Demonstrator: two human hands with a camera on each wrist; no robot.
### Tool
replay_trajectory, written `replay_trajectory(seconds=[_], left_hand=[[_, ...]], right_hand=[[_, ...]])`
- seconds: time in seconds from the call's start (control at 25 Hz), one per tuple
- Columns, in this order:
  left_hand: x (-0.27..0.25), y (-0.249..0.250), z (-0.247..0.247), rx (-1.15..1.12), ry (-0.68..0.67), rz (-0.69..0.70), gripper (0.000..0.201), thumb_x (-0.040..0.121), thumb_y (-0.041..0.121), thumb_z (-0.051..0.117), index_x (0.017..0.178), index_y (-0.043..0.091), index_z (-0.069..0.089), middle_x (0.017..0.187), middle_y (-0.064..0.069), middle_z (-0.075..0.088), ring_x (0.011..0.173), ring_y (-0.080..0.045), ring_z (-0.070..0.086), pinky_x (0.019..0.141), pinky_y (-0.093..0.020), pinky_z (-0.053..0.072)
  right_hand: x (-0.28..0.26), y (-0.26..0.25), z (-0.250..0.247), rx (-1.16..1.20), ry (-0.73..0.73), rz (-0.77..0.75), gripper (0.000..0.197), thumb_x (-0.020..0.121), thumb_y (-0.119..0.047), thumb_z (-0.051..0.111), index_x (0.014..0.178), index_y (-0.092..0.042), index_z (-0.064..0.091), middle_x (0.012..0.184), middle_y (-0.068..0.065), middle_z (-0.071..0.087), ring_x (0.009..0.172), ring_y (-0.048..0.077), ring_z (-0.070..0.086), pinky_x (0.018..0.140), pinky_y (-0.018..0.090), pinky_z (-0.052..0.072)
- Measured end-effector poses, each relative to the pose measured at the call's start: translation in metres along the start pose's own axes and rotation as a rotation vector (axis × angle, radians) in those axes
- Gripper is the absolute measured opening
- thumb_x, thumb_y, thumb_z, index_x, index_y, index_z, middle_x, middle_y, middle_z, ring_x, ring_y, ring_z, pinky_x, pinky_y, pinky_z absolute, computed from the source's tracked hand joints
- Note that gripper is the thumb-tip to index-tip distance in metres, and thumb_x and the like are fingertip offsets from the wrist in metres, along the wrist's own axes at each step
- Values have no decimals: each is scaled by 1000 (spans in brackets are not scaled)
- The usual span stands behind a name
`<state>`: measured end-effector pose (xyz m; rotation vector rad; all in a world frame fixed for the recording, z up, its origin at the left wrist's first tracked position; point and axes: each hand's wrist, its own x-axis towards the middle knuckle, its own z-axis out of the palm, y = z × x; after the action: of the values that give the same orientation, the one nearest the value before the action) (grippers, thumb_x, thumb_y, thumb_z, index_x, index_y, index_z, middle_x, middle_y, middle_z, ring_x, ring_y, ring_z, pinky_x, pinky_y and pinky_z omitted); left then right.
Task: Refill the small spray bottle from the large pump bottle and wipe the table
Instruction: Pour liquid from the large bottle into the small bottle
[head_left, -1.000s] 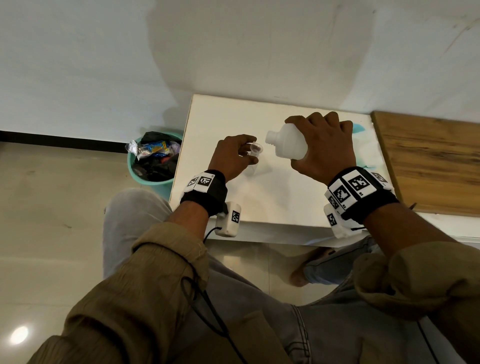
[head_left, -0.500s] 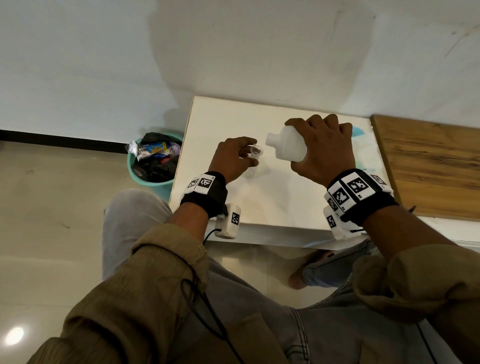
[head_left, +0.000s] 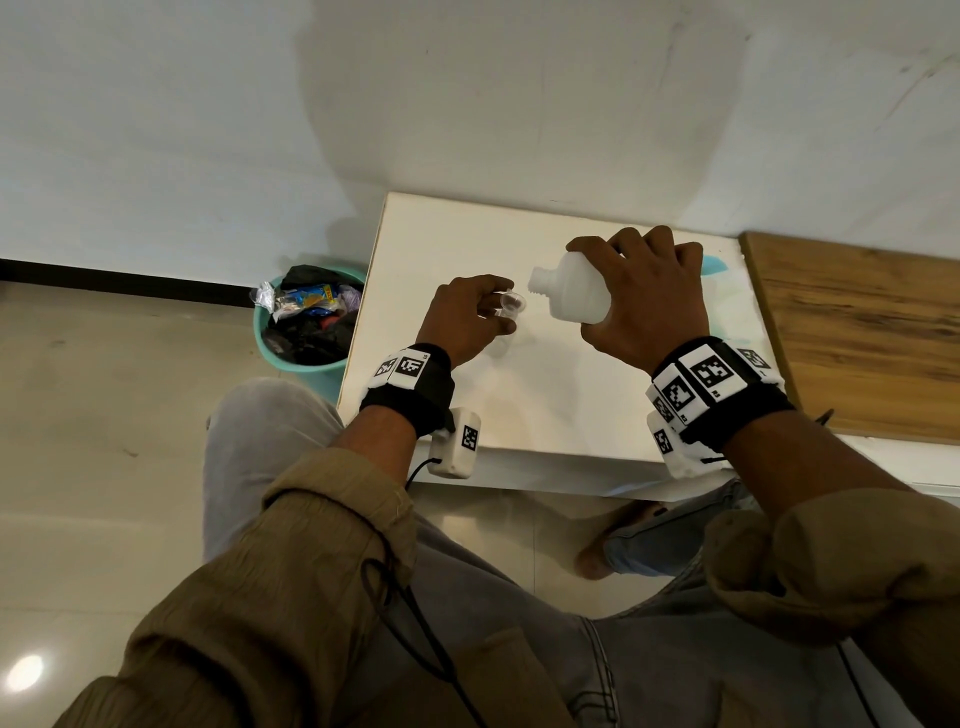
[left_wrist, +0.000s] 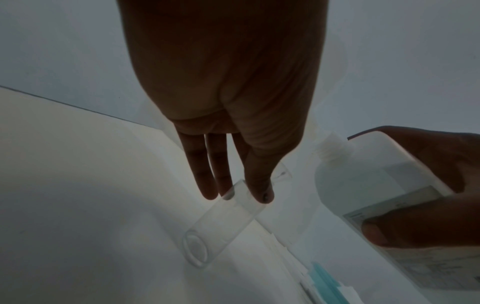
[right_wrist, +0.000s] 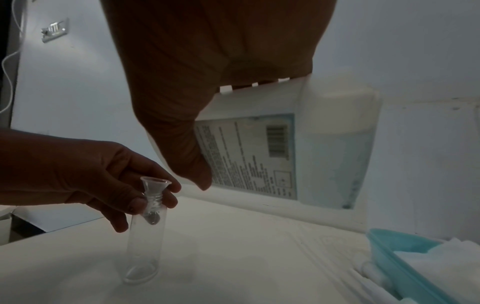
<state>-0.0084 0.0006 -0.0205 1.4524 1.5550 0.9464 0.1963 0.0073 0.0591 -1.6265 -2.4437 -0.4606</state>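
Observation:
A small clear spray bottle stands upright on the white table, capless, with a tiny clear funnel in its neck. My left hand pinches that neck between thumb and fingers. My right hand grips the large white bottle, whose pump is off. It is tipped on its side above the table, open neck pointing left, just right of the funnel. No liquid shows in the small bottle. The large bottle's label faces the right wrist view.
A teal bin full of rubbish stands on the floor left of the table. A wooden top adjoins the table on the right. A teal tray with white tissues lies at the table's far right, behind my right hand.
Both hands keep their holds and stay almost still. The large bottle's open neck has edged slightly closer to the funnel.

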Motion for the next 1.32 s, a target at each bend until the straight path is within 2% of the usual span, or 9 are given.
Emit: replay_trajectory(seconds=[0.32, 0.52, 0.8, 1.04, 1.2, 1.32], left_hand=[[2, -2, 0, 11, -5, -1, 52, 72, 5, 80, 121, 11, 67, 106, -3, 75, 97, -16, 71, 91, -23, 52], [3, -4, 0, 50, -1, 15, 52, 70, 8, 82, 120, 12, 67, 107, -3, 75, 98, -17, 71, 96, -33, 53], [2, -3, 0, 46, -2, 7, 54, 72, 8, 81, 124, 13, 65, 108, -4, 75, 98, -17, 71, 97, -28, 51], [2, -2, 0, 38, -5, 2, 55, 72, 8, 82, 125, 13, 65, 109, -4, 74, 99, -16, 70, 92, -22, 50], [2, -2, 0, 22, -6, -5, 56, 72, 8, 82, 124, 13, 65, 109, -4, 74, 99, -16, 70, 95, -26, 52], [2, -2, -1, 22, -11, -2, 55, 72, 7, 81, 125, 12, 65, 110, -4, 74, 99, -16, 70, 94, -25, 51]], right_hand=[[3, 0, -2, -13, 4, -12, 68, 58, -27, 72, 124, -29, 54, 97, 2, 58, 91, 33, 49, 75, 42, 33], [2, 0, -2, -10, 2, -5, 70, 58, -28, 72, 125, -30, 54, 97, 2, 58, 91, 33, 49, 75, 42, 33], [3, 2, -4, -12, -3, 7, 71, 58, -29, 73, 126, -30, 53, 99, 3, 58, 93, 33, 49, 75, 42, 33], [4, 3, -5, -11, 1, 8, 71, 58, -30, 73, 126, -31, 53, 99, 3, 58, 93, 33, 49, 76, 42, 33], [5, 2, -6, -6, 3, 10, 71, 58, -30, 72, 126, -31, 53, 99, 3, 58, 93, 33, 49, 76, 42, 34], [5, 2, -7, -5, 5, 10, 71, 58, -30, 72, 126, -31, 53, 99, 3, 57, 93, 33, 49, 76, 42, 33]])
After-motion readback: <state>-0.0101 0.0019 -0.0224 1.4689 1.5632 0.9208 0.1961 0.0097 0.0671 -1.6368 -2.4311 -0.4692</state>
